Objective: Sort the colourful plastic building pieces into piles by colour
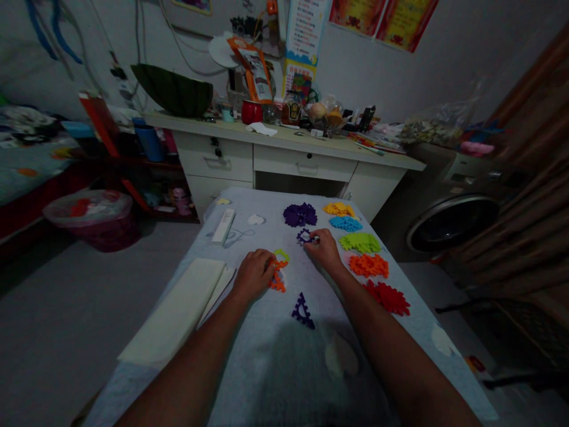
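My left hand [255,274] rests at the middle of the cloth-covered table, its fingers closed on orange toothed building pieces [278,282]. Just beyond its fingertips lies a light green piece [281,255], touching or close to the orange ones. To the right, my right hand [325,248] pinches a purple toothed piece [304,237] with an open centre. A purple triangular piece [303,312] lies alone nearer to me, between my forearms. Behind the right hand sits a pile of purple pieces [300,214]. How the orange pieces join is partly hidden by my left fingers.
Along the right edge run yellow [338,209], blue [345,223], green [360,242], orange [368,265] and red [387,298] piles. A folded cream sheet [178,311] and a white box [223,226] lie left. A cluttered desk [284,140] stands behind; a washing machine [448,201] is at right.
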Demonstrator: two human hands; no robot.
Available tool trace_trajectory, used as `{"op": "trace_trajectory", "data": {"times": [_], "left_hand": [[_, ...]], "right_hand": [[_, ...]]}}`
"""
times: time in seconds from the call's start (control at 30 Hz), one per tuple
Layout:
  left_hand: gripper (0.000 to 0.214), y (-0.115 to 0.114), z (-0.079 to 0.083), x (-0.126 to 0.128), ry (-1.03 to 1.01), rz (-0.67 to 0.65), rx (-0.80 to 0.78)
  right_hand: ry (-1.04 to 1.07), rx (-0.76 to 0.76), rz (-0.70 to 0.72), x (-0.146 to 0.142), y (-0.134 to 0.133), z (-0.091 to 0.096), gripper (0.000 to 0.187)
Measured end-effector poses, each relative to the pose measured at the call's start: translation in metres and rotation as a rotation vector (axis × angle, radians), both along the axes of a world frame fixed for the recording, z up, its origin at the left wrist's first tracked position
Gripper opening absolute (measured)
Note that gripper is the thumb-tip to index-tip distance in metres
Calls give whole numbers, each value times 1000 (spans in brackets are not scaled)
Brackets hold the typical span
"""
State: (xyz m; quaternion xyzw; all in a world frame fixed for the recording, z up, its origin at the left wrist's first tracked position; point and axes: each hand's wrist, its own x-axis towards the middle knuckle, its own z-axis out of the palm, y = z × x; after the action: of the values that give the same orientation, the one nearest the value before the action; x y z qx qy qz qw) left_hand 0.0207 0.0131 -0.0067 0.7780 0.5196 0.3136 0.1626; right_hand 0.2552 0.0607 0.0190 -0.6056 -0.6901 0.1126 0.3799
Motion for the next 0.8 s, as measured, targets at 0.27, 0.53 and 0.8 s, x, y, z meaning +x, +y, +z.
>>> {"op": "trace_trajectory", "data": {"times": [0.27,0.53,0.8], "left_hand": [[21,0,1,0,10,-1,8],[20,-3,7,1,-9,24,-21],[21,-1,3,0,-18,19,-10]], "right_hand": [[118,12,-249,4,86,1,14],[195,-51,-435,12,120,-10,11],[218,-53,-345,8,107,-9,26]]}}
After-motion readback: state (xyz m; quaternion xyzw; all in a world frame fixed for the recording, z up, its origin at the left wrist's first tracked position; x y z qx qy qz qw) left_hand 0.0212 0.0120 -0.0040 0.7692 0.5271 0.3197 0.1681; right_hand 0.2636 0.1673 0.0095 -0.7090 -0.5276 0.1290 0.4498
